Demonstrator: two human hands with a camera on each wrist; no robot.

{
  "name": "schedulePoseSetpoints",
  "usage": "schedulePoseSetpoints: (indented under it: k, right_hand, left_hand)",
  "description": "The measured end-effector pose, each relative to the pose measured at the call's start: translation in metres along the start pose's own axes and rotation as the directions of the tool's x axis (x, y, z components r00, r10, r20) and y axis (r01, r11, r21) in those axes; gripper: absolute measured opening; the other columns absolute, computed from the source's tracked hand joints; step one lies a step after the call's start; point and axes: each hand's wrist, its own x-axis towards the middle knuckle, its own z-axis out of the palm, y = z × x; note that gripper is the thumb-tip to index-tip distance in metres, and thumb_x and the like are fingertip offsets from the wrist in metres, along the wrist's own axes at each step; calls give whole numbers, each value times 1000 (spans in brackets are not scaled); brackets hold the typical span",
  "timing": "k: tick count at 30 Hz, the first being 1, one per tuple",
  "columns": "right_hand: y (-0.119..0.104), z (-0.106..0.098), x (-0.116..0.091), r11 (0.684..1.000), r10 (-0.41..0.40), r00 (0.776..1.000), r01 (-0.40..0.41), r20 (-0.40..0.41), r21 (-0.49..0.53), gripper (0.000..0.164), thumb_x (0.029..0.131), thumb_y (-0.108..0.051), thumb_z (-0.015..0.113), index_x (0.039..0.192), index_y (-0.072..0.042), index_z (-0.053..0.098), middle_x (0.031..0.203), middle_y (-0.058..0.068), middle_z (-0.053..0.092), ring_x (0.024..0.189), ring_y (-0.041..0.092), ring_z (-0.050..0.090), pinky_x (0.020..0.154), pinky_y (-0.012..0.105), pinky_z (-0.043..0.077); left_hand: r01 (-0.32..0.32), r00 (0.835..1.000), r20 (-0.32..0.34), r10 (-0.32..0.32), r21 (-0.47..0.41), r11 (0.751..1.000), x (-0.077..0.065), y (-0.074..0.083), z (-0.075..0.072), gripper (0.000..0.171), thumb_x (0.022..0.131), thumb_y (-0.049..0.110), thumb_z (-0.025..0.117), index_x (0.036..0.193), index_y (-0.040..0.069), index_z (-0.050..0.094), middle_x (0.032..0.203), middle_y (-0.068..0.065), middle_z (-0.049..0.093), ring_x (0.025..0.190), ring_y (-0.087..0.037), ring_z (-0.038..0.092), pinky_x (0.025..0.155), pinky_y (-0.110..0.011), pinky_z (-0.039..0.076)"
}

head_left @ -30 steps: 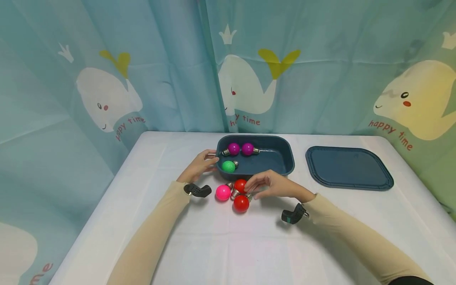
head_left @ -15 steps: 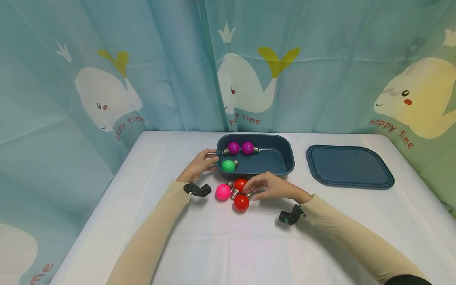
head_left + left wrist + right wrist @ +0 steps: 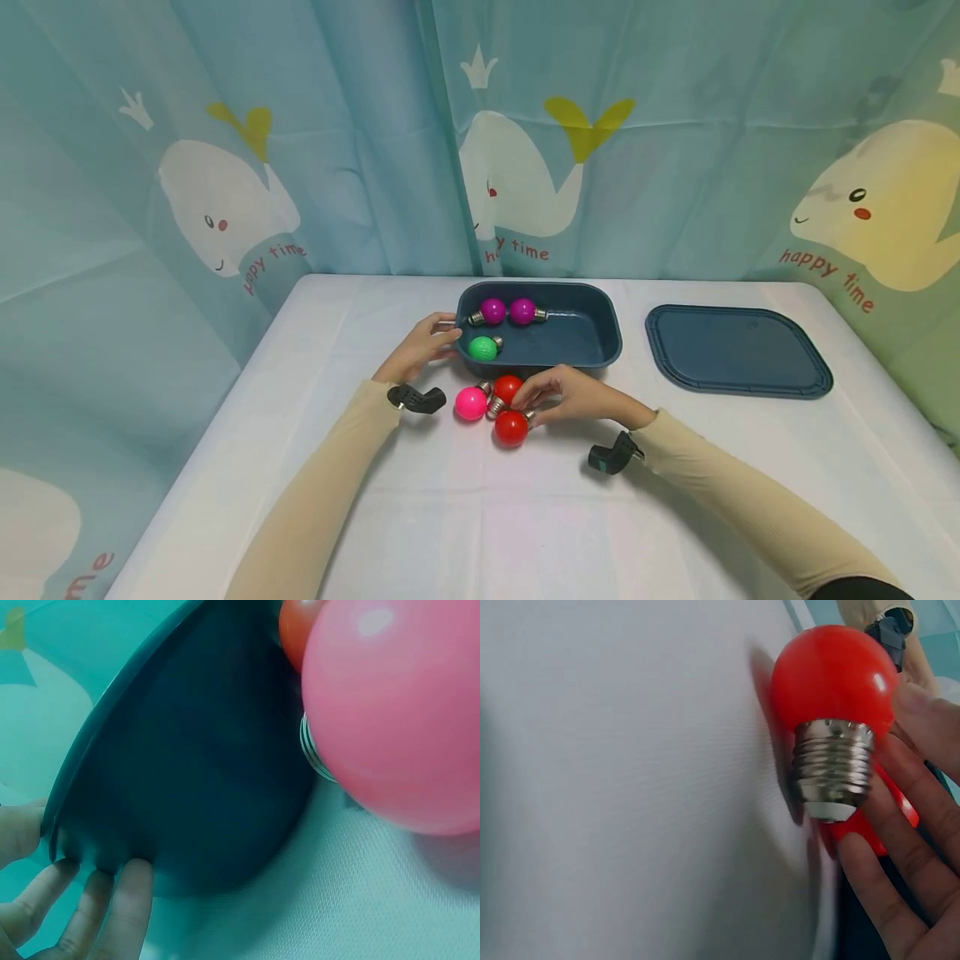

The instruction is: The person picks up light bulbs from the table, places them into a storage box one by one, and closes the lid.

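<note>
My left hand (image 3: 420, 350) holds the left end of a dark blue plastic tub (image 3: 570, 371). In the left wrist view, several fingers (image 3: 127, 907) press its outer wall, and one digit lies across the rim. Inside the tub lie two purple light bulbs (image 3: 492, 312) and a green bulb (image 3: 482, 348). My right hand (image 3: 573, 393) hovers at two red bulbs in front of the tub, fingers spread. The nearer red bulb (image 3: 832, 682) has its metal screw base towards the right wrist camera. Thumb and index tip are at its glass; firm contact cannot be told. The farther red bulb (image 3: 507, 389) is partly hidden by fingers.
A pink bulb (image 3: 470, 404) lies left of the red ones, its base towards the tub. A flat dark blue lid (image 3: 738, 350) rests at the right on the white-covered table (image 3: 420, 533). A whale-print curtain (image 3: 360, 167) hangs behind the table.
My right hand has moved slightly down and left among the red bulbs. The nearer red bulb has shifted a little, its base now closer to my thumb. My left hand stays on the tub.
</note>
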Motion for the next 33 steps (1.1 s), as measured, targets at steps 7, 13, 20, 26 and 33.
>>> schedulePoseSetpoints:
  k: [7, 13, 20, 26, 33]
  right_hand:
    - [3, 3, -5, 999, 9, 1000, -9, 12, -45, 33, 78, -9, 76, 109, -2, 67, 107, 14, 70, 96, 19, 67, 86, 27, 56]
    - [4, 4, -8, 997, 23, 1000, -22, 18, -80, 34, 77, -7, 75, 110, -2, 67, 108, 13, 70, 98, 19, 66, 86, 29, 56]
    - [3, 6, -9, 990, 33, 999, -29, 29, -141, 33, 76, -7, 76, 108, -5, 68, 105, 10, 71, 97, 16, 66, 88, 28, 55]
    - [5, 8, -10, 980, 30, 999, -25, 22, -198, 32, 75, -7, 77, 107, -7, 69, 103, 6, 72, 96, 14, 65, 89, 26, 54]
    - [9, 9, -10, 974, 22, 1000, -17, 20, -228, 32, 75, -6, 77, 106, -8, 69, 103, 5, 72, 97, 14, 65, 90, 27, 54]
  left_hand:
    - [-5, 1000, 6, 5, 0, 1000, 0, 0, 0, 49, 97, 9, 50, 140, -4, 31, 139, -26, 37, 118, -33, 49, 103, -44, 45]
    - [-7, 1000, 5, 7, 3, 1000, 0, 1, 0, 49, 97, 9, 49, 140, -4, 31, 139, -26, 36, 120, -35, 49, 103, -44, 45]
    - [-8, 1000, 7, 8, 10, 1000, 0, 2, 0, 49, 97, 10, 49, 140, -4, 31, 138, -26, 36, 119, -34, 49, 104, -44, 44]
    - [-10, 1000, 7, 10, 8, 1000, 1, 1, 0, 49, 97, 10, 49, 141, -4, 31, 138, -26, 36, 119, -32, 49, 104, -43, 45]
    - [-12, 1000, 5, 12, 6, 1000, 1, 0, 0, 49, 97, 10, 49, 140, -5, 31, 138, -27, 36, 120, -35, 49, 104, -44, 45]
